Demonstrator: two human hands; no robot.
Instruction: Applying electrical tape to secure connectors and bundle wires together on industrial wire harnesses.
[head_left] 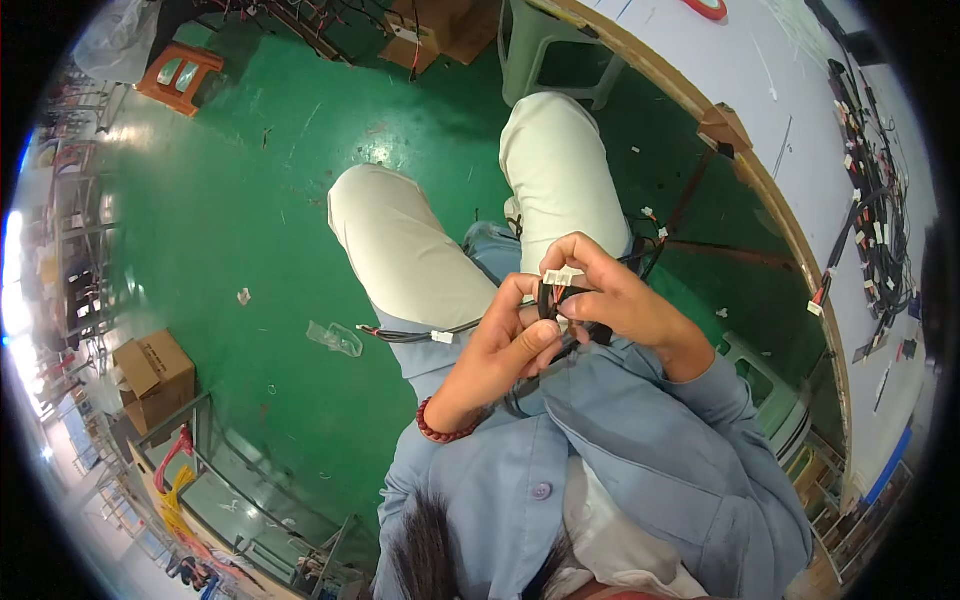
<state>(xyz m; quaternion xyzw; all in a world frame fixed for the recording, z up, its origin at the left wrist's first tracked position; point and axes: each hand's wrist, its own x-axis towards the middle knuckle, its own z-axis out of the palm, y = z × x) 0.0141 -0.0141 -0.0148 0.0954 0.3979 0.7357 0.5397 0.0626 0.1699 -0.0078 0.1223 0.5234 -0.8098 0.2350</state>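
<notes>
Above my lap, both hands hold a wire harness with black sleeved cables. Its white connector point(560, 280) sits between my fingertips, with red and dark wires running down from it. My left hand point(500, 345), with a dark red bead bracelet at the wrist, is closed round the cables. My right hand point(622, 300) pinches near the connector, thumb below and index finger arched over it. One cable end with a small white connector point(441, 338) lies across my left thigh. More cable ends point(655, 228) stick out past my right thigh. Some of the cable is hidden behind my fingers.
A curved-looking white worktable point(800, 150) on the right bears a long bundle of harnesses point(875, 230) and red tape point(706, 8). Green stools point(545, 50) stand by it. On the green floor are a cardboard box point(155, 375), an orange stool point(180, 78) and clear plastic point(335, 338).
</notes>
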